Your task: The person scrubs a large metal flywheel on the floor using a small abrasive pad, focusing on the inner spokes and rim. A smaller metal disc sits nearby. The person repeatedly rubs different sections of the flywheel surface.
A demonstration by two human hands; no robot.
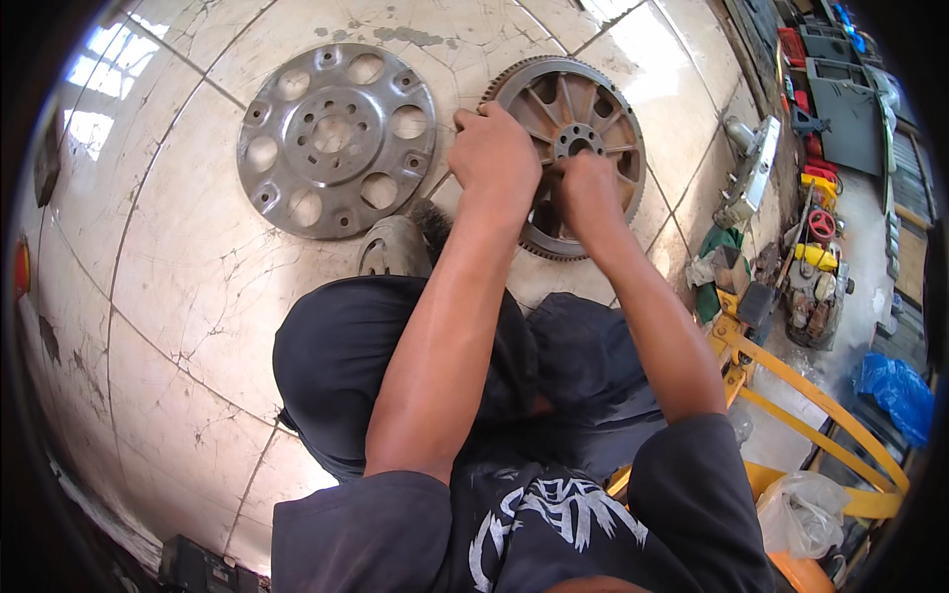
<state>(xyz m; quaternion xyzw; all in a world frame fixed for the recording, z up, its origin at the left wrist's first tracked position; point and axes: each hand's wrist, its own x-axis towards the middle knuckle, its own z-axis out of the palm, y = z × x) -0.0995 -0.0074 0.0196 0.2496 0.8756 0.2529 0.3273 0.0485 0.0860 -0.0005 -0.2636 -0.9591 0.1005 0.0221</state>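
Note:
A toothed, spoked flywheel (pixel 630 138) lies on the floor in front of me, brownish on its inner face, with a ring of holes round its hub. My left hand (pixel 501 156) is closed over its left rim, fingers curled at the teeth. Just below the hub, my right hand (pixel 590 190) is closed in a pinch against the spoked face; whatever its fingers hold is hidden. To the left lies a flat grey metal disc (pixel 381 136) with large round holes and a smaller ring of holes at its centre. Neither hand touches it.
My shoe (pixel 395 247) stands close to the grey disc's lower edge. Along the right are a metal part (pixel 748 173), a machine with a red handwheel (pixel 821 225), a yellow metal frame (pixel 811 390), a blue plastic bag (pixel 895 393) and a clear bag (pixel 803 514). The floor is cracked tile.

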